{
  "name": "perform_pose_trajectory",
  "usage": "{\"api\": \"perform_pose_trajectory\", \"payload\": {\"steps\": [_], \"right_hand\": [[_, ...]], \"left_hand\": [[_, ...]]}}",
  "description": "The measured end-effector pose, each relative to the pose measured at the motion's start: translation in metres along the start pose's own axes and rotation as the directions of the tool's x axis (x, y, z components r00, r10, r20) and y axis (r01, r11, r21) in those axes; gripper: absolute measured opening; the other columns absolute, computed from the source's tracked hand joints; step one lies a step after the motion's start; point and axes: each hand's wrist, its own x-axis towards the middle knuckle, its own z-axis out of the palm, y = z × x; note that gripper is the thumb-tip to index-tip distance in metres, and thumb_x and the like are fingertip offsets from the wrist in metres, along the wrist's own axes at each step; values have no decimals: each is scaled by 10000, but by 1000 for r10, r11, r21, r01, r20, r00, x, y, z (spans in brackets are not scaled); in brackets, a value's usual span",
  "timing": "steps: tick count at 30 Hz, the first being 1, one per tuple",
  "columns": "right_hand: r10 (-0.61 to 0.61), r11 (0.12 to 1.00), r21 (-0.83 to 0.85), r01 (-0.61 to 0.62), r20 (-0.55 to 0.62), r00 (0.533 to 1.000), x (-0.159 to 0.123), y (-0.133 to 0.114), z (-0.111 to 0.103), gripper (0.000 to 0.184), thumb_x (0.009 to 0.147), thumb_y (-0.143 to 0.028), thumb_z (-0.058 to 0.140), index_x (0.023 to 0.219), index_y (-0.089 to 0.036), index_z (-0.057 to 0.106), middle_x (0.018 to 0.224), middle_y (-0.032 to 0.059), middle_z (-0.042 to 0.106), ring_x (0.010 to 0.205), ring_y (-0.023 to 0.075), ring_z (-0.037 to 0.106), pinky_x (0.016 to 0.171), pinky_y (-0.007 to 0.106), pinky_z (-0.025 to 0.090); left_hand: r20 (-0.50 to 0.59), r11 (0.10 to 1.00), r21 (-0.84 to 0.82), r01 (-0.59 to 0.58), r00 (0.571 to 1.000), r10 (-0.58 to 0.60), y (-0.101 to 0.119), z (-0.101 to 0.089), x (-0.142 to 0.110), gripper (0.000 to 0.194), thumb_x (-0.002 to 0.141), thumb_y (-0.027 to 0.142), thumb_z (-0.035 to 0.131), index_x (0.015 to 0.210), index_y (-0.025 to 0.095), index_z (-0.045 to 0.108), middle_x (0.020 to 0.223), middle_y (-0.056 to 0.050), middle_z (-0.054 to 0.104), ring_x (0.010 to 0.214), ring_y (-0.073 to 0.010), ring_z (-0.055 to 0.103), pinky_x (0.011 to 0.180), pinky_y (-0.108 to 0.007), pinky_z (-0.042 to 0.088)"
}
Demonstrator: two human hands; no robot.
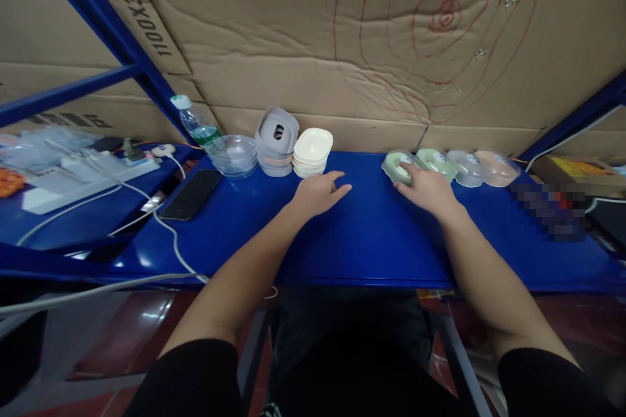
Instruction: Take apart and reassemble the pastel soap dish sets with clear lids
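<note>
My left hand [319,193] lies palm down on the blue shelf [362,234], fingers stretched toward the right and holding nothing. My right hand [428,190] reaches to the left end of a row of small shallow dishes and rests its fingers on the pale green dish [397,167]; how firmly it grips is hard to see. A second green dish [436,161], a grey dish [467,167] and a peach dish [497,167] overlap to the right. A stack of cream dishes [312,151] stands just beyond my left hand.
A grey stack of dishes [276,141], clear bowls [235,155] and a water bottle [195,121] stand at the back left. A black phone [190,194] with a white cable lies on the left, a power strip [92,172] further left. Cardboard walls the back.
</note>
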Motion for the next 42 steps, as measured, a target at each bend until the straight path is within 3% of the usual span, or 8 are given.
{"api": "perform_pose_trajectory", "payload": {"steps": [5, 10, 16, 24, 32, 35, 38, 42], "right_hand": [[-194, 928, 329, 172, 35, 980, -1, -21, 20, 739, 975, -517, 636, 1630, -221, 463, 1289, 115, 787, 1147, 351, 743, 968, 478, 585], [-223, 902, 397, 169, 93, 970, 7, -20, 45, 918, 931, -535, 692, 1693, -173, 331, 1692, 188, 452, 1537, 395, 474, 1231, 577, 419], [-63, 900, 435, 25, 72, 995, 17, -8, 54, 963, 915, -588, 704, 1688, -149, 334, 1734, 210, 365, 1631, 373, 310, 1313, 567, 292], [-150, 924, 368, 105, 97, 984, 12, -13, 55, 879, 934, -596, 693, 1643, -148, 431, 1746, 214, 334, 1626, 371, 321, 1298, 548, 329], [-166, 909, 395, 133, 50, 985, 11, -15, 56, 862, 937, -615, 669, 1632, -160, 441, 1715, 190, 413, 1595, 385, 387, 1291, 554, 358], [-47, 884, 464, 49, -17, 999, 12, -15, 56, 886, 976, -608, 594, 1680, -137, 332, 1617, 216, 542, 1449, 415, 572, 1209, 596, 457], [12, 874, 484, 24, -70, 997, 15, -11, 58, 808, 1006, -473, 547, 1694, -137, 290, 1542, 218, 613, 1338, 419, 655, 1127, 630, 518], [-168, 893, 405, 198, -110, 980, 17, -5, 64, 610, 968, -279, 568, 1571, -188, 538, 1532, 167, 629, 1414, 365, 600, 1180, 580, 493]], "left_hand": [[-124, 995, -60, 83, 988, -90, -8, -4, 4, 669, 1015, 539, 601, 1584, 202, 497, 956, -52, 812, 1029, -282, 759, 908, -386, 546], [-223, 988, 8, 156, 963, -151, -24, -11, 9, 769, 1017, 498, 597, 1672, 191, 338, 1006, -85, 817, 1077, -319, 757, 964, -424, 548], [-227, 967, 122, 222, 955, -191, -37, -13, 14, 647, 1044, 447, 529, 1620, 168, 442, 1176, -176, 790, 1155, -367, 733, 1000, -477, 551], [-252, 962, 141, 236, 948, -196, -38, -13, 16, 411, 1070, 346, 525, 1453, 212, 592, 1139, -142, 803, 1165, -344, 735, 979, -441, 544], [-319, 1000, -15, 12, 948, -16, -43, -8, 17, 333, 1047, 306, 607, 1368, 231, 656, 971, -59, 831, 1033, -258, 772, 910, -362, 537], [-267, 982, -83, -170, 953, 142, -39, -3, 15, 323, 1012, 326, 653, 1318, 236, 704, 900, -23, 820, 908, -207, 768, 828, -309, 527], [-105, 959, -86, -271, 959, 261, -32, 2, 11, 295, 943, 337, 729, 1217, 235, 771, 892, -17, 810, 829, -186, 741, 759, -289, 505], [203, 946, -91, -310, 925, 322, -25, 3, 6, 244, 860, 354, 806, 1067, 226, 817, 856, -18, 800, 786, -181, 719, 717, -286, 484]]}}
